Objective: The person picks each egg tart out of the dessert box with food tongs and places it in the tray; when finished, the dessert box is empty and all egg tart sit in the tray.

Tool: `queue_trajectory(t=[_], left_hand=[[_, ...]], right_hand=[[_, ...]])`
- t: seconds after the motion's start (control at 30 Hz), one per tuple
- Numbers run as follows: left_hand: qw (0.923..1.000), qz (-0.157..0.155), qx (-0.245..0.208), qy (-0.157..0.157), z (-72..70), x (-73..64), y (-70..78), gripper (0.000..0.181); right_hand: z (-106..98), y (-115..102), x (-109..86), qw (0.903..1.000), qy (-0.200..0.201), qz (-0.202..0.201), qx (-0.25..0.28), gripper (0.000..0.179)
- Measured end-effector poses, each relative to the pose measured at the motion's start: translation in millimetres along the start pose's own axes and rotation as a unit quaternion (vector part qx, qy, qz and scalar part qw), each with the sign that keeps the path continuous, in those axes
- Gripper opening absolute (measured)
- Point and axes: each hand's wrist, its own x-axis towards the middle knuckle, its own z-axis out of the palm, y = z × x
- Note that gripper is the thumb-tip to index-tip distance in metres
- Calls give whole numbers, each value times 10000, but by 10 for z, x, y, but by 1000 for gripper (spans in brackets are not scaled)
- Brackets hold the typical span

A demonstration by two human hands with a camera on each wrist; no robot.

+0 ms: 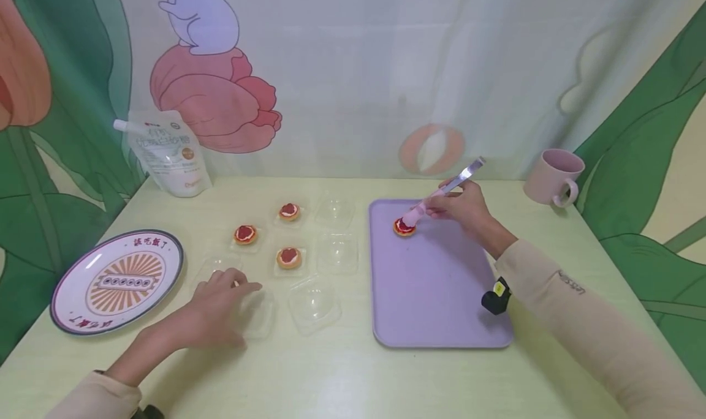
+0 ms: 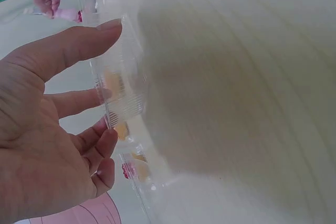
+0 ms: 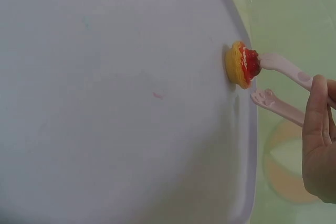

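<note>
My right hand [image 1: 467, 209] holds pink tongs [image 1: 443, 192] with a silvery handle end. In the right wrist view, the paw-shaped tips stand apart, one right at the red topping of a small tart [image 3: 240, 65], the other beside it. That tart sits near the far left corner of a purple tray [image 1: 436, 290]. My left hand [image 1: 209, 312] spreads its thumb and fingers at the left side of a clear plastic box [image 1: 260, 316]. In the left wrist view, the thumb and fingertips overlap the edge of the clear plastic, with a gap between thumb and index finger.
Three tarts, one at the back [image 1: 289, 211], sit in clear boxes mid-table. Several other clear boxes, one in front [image 1: 314, 304], lie around them. A patterned plate [image 1: 165, 256] is at left, a white pouch [image 1: 171, 155] behind it. A pink mug [image 1: 543, 177] stands back right.
</note>
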Motion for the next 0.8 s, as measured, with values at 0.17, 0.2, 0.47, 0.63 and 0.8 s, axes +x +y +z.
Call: queue_trajectory(t=[0.17,0.2,0.47,0.63,0.8], left_hand=[[9998,71,-42,-176,-77,8,25,95],[9998,83,-56,-177,-98,5,25,98],[9987,199,-409,209,-374,122,-45,92],[9951,293,-828,462,-409,407,-97,83],[9981,301,-383,382,-305,758,-126,87]], right_hand=[[-91,-34,-14,9999,58,-108,9,42],[-106,-55,-18,9998,72,-165,6,40],[-167,-210,-59,9991,241,-339,31,37],[-166,-267,-112,9993,233,-274,20,40],[-90,-406,-189,9973,-69,-399,613,41]])
